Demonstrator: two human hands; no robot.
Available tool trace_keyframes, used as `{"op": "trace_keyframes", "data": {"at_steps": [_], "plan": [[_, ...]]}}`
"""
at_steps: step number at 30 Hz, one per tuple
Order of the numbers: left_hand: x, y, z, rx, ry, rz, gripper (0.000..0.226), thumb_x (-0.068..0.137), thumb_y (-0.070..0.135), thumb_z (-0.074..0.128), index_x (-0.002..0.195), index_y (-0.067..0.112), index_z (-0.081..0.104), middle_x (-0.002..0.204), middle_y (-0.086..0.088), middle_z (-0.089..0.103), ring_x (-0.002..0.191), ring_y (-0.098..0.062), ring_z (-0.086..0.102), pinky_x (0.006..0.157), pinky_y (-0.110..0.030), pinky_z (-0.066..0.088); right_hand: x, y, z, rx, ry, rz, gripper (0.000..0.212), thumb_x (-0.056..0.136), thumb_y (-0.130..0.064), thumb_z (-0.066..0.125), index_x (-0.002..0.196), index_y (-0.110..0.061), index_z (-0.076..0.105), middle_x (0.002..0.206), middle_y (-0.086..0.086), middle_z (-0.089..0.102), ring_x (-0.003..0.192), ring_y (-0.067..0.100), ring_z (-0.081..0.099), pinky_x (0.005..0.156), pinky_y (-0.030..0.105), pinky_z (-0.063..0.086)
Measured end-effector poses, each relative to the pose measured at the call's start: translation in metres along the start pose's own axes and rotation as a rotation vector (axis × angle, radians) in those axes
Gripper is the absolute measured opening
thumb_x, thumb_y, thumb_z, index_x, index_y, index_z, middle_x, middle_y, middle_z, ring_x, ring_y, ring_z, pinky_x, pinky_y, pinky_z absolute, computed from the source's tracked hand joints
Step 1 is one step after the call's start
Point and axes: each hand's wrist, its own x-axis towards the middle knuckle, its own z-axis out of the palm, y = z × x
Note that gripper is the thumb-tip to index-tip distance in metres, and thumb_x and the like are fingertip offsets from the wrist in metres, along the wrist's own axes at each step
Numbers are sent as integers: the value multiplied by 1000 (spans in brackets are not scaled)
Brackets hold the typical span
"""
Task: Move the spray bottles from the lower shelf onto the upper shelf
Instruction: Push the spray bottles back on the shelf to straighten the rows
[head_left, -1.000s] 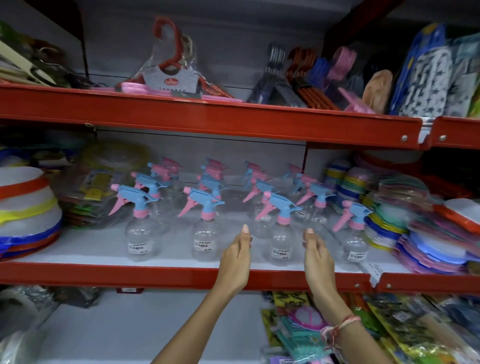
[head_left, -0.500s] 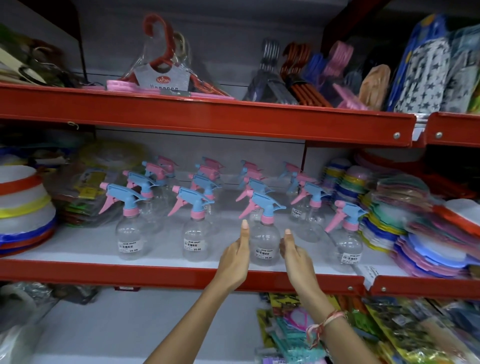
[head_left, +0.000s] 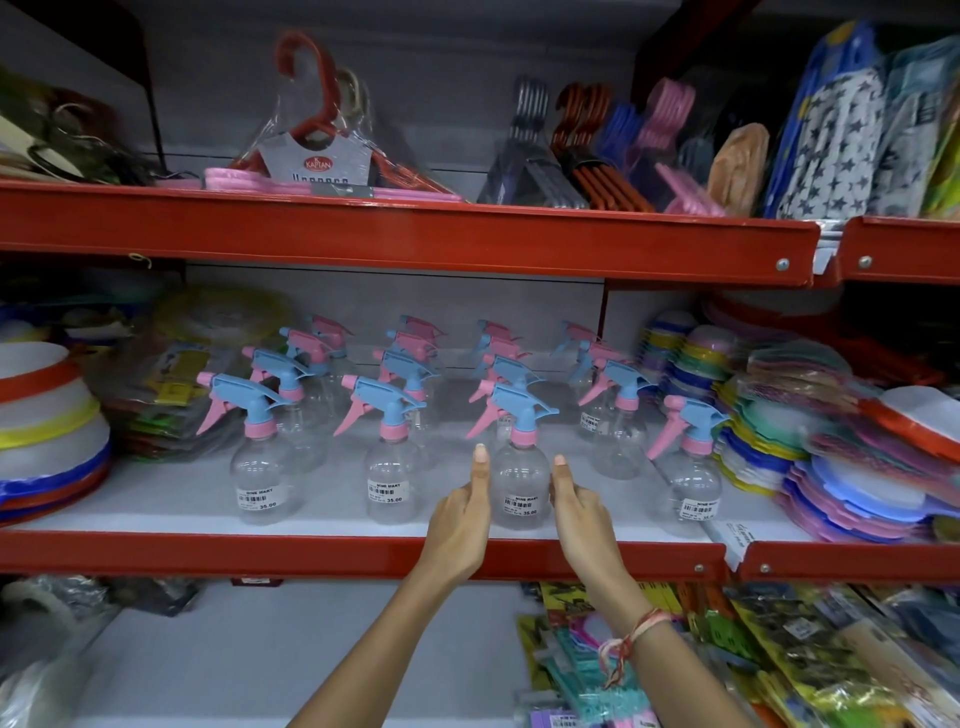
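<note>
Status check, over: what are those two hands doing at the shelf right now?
Left hand and right hand open, flanking one front-row spray bottle. Bottle not lifted, on lower shelf. Upper shelf crowded with hangers.

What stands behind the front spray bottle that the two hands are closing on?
Behind the front spray bottle more spray bottles recede in a row; mostly trigger heads show. Their bodies are largely covered.

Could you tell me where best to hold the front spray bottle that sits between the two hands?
Probably the round clear belly of the spray bottle, from the front, left hand and right hand on opposite sides. It stands upright, and its blue trigger head looks awkward to grip.
</note>
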Motion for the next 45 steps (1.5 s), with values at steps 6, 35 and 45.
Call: {"op": "trace_keyframes", "data": {"at_steps": [6, 35, 45], "plan": [[-11, -2, 8, -41, 264, 76, 66, 86, 73, 10, 98, 29, 59, 88, 16, 59, 100, -17, 61, 85, -32, 37, -9, 7, -13, 50, 89, -113, 50, 97, -53, 31, 108, -21, 67, 86, -3, 72, 78, 2, 63, 63, 15, 42], [14, 56, 136, -108, -239, -60, 95, 65, 90, -7, 107, 38, 60, 91, 4, 61, 93, -16, 48, 87, -33, 31, 22, 45, -118, 43, 160, 121, 51, 84, -74, 12, 63, -37, 41, 68, -8, 44, 71, 18, 43, 61, 35, 31], [10, 58, 125, -44, -208, -38, 88, 63, 90, -9, 82, 26, 48, 84, 3, 54, 87, -19, 48, 84, -38, 38, 20, 42, -108, -33, 182, 117, 47, 88, -70, 15, 60, -35, 32, 71, -3, 48, 81, 22, 47, 64, 35, 33]]}}
